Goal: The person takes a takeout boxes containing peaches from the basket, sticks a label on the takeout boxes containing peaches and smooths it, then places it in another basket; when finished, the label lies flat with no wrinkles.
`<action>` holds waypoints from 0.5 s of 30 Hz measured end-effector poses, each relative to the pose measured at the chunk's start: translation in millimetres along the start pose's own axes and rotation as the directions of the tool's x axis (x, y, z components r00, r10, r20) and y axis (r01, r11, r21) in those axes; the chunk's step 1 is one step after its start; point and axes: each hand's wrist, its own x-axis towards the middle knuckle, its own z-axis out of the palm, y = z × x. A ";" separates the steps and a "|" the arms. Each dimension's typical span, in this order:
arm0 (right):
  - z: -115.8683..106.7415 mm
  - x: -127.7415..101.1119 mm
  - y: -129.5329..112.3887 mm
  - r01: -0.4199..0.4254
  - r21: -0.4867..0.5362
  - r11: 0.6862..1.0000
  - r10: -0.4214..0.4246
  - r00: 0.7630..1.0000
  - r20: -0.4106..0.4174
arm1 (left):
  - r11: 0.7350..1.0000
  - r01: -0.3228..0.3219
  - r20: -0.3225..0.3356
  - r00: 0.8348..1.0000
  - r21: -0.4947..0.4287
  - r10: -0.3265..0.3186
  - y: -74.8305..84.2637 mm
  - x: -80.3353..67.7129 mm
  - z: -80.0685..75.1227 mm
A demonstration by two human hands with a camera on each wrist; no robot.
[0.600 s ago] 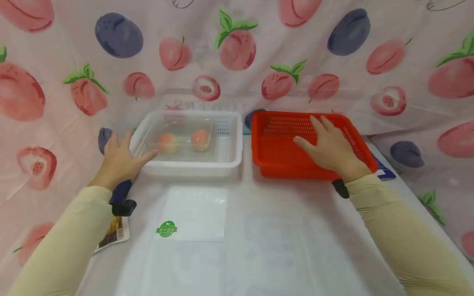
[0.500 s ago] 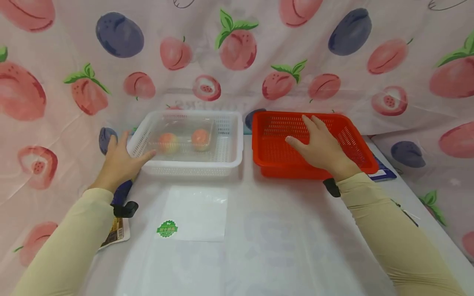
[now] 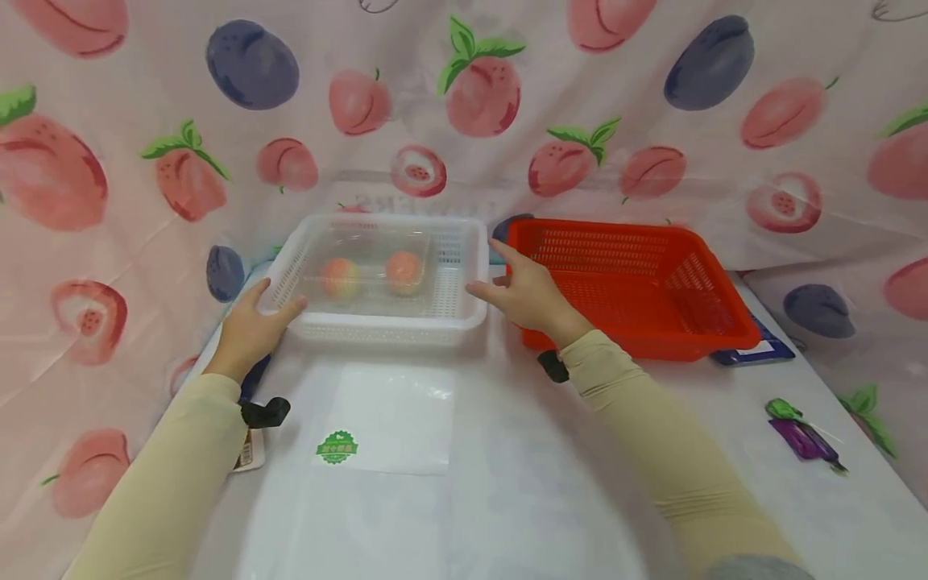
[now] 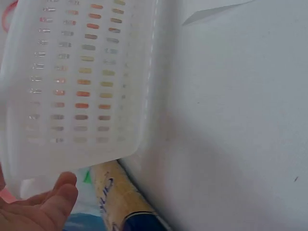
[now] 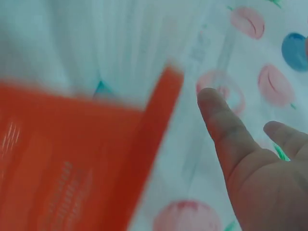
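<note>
A white plastic basket with slotted walls stands at the back left of the table. Inside it lies a clear plastic box with two red-and-yellow round fruits showing through. My left hand is at the basket's left end, thumb spread toward the front corner; in the left wrist view its thumb is just off the corner. My right hand is at the right end, fingers extended and thumb tip overlapping the rim. Part of it passes in front of the red basket.
A blue packet lies partly under the red basket. To the right are a green item and a purple one. A clear bag with a green label lies in front. A beige-and-blue packet is beside the white basket.
My right hand has moved left, from over the red basket to the white basket's right end. My left hand has shifted slightly down along the left end. The view has turned a little.
</note>
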 end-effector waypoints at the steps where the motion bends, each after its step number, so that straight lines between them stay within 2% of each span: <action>1: 6.3 4.1 -2.4 0.000 0.017 1.000 0.000 1.000 0.012 | 1.000 0.018 0.010 1.000 -0.010 -0.018 -2.5 1.0 1.3; 4: 23.9 14.7 -10.2 0.000 0.045 0.999 -0.002 0.999 0.047 | 0.998 0.046 0.011 0.999 -0.050 -0.046 -8.1 2.9 5.6; 8: 43.9 28.8 -18.3 0.025 0.026 0.999 -0.028 0.996 0.089 | 0.993 0.056 0.001 0.998 -0.104 -0.057 -11.6 2.9 10.6; 15: 68.9 52.7 -23.8 0.046 0.036 0.998 -0.050 0.992 0.117 | 0.985 0.069 -0.010 0.997 -0.160 -0.071 -15.3 3.3 14.4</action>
